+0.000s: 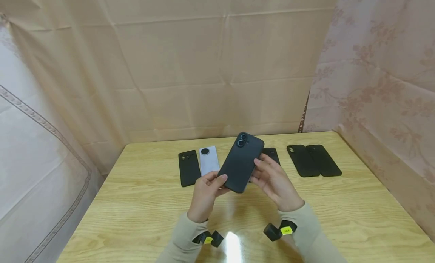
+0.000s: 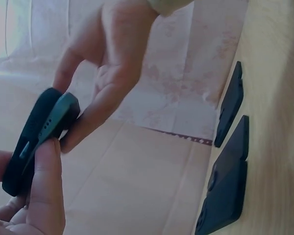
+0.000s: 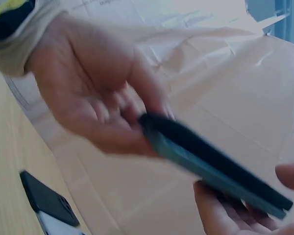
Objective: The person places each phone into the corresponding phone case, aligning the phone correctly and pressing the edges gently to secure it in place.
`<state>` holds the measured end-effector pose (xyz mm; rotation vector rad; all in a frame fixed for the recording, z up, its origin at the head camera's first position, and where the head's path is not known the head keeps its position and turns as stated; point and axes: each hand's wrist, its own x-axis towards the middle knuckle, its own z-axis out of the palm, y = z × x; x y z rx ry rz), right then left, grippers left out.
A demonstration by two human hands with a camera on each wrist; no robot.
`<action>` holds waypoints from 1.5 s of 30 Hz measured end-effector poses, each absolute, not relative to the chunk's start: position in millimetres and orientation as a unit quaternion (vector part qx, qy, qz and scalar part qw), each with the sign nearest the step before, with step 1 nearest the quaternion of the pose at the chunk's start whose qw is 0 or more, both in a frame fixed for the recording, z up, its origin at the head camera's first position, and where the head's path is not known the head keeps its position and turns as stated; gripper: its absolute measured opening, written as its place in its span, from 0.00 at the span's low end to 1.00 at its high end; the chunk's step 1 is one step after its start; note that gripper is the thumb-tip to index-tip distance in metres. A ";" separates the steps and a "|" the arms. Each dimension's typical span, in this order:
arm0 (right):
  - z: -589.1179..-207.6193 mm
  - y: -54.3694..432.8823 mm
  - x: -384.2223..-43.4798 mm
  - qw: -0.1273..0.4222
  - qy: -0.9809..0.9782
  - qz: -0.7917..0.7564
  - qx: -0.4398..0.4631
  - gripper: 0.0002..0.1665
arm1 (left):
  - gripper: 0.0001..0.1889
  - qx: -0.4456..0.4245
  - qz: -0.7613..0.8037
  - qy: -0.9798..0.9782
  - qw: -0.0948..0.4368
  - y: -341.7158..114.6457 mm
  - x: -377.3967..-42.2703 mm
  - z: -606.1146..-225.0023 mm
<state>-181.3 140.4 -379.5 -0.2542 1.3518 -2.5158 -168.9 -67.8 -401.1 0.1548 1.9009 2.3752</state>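
Above the table, both hands hold a phone together with a black phone case (image 1: 241,163), tilted, its camera end up. My left hand (image 1: 204,195) pinches the lower left corner, thumb on the case's back and fingers underneath. At the right edge, my right hand (image 1: 276,183) grips with thumb and fingers. From the left wrist, the teal edge of the phone (image 2: 63,110) shows at an angle to the case (image 2: 32,134), with a wedge-shaped gap between them. The right wrist view also has the phone's teal side (image 3: 186,164) running along the dark case.
Left of centre on the wooden table (image 1: 136,202) lie a black phone case (image 1: 189,168) and a white phone (image 1: 209,160). Another dark phone-shaped item (image 1: 272,154) is partly hidden behind the right hand. Two black phone-shaped pieces (image 1: 303,161) lie side by side at right. Curtains (image 1: 204,66) hang behind.
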 end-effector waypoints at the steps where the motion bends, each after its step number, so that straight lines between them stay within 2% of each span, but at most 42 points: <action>1: -379.6 143.3 -182.5 0.143 0.469 -0.866 -0.098 0.20 | 0.16 0.052 0.778 0.624 0.047 -69.3 -169.1 -400.1; 6: -380.9 158.8 -190.7 0.186 0.472 -0.847 -0.162 0.17 | 0.17 0.071 0.776 0.624 0.063 -78.3 -170.6 -396.3; 15: -383.0 178.0 -199.8 0.206 0.479 -0.823 -0.226 0.22 | 0.19 0.118 0.740 0.648 0.138 -95.7 -178.3 -393.2; 23: -380.8 173.9 -196.7 0.210 0.557 -0.784 -0.177 0.15 | 0.19 0.156 0.711 0.665 0.165 -107.3 -179.8 -390.4; 28: -380.8 170.1 -193.5 0.201 0.566 -0.783 -0.159 0.13 | 0.19 0.149 0.718 0.659 0.166 -110.5 -181.2 -388.9; 35: -380.9 160.2 -189.8 0.172 0.561 -0.800 -0.122 0.11 | 0.09 0.090 0.777 0.607 0.141 -112.1 -185.0 -389.9; 39: -380.7 155.4 -188.9 0.151 0.558 -0.810 -0.101 0.15 | 0.10 0.073 0.797 0.587 0.122 -113.4 -184.8 -388.6; 45: -379.5 151.1 -187.5 0.126 0.547 -0.825 -0.067 0.23 | 0.08 0.061 0.798 0.587 0.125 -111.4 -181.9 -384.8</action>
